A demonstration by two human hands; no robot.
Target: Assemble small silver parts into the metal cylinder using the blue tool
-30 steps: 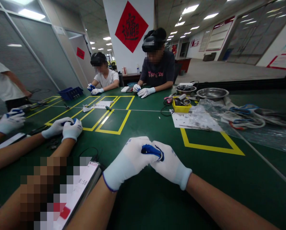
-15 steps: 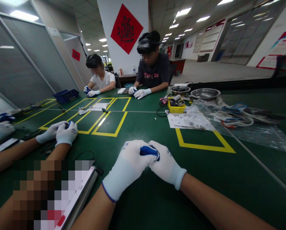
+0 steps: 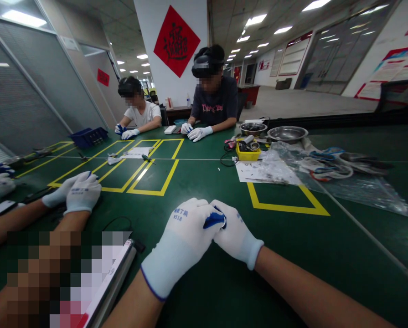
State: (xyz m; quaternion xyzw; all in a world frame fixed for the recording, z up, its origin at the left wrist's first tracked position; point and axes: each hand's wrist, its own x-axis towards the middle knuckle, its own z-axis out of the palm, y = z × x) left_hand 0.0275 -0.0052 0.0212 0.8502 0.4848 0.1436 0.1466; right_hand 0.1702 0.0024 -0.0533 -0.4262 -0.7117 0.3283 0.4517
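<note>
Both of my hands wear white knit gloves with blue palms and meet just above the green table. My left hand is closed, its back turned up with blue print on it, the thumb and fingers pressed together toward the right hand. Against it, my right hand is closed too, fingers curled inward. Whatever they hold between them is hidden by the gloves; only blue palm coating and a thin pale edge show at the meeting point.
A yellow bin of metal parts stands beyond my hands, near steel bowls and a plastic bag. A co-worker's gloved hands are at left, above a white-topped device. Two people sit across the table.
The view has shifted slightly, so the surroundings sit a little further left. My left hand has rolled, showing more of its printed back. Both hands stay together.
</note>
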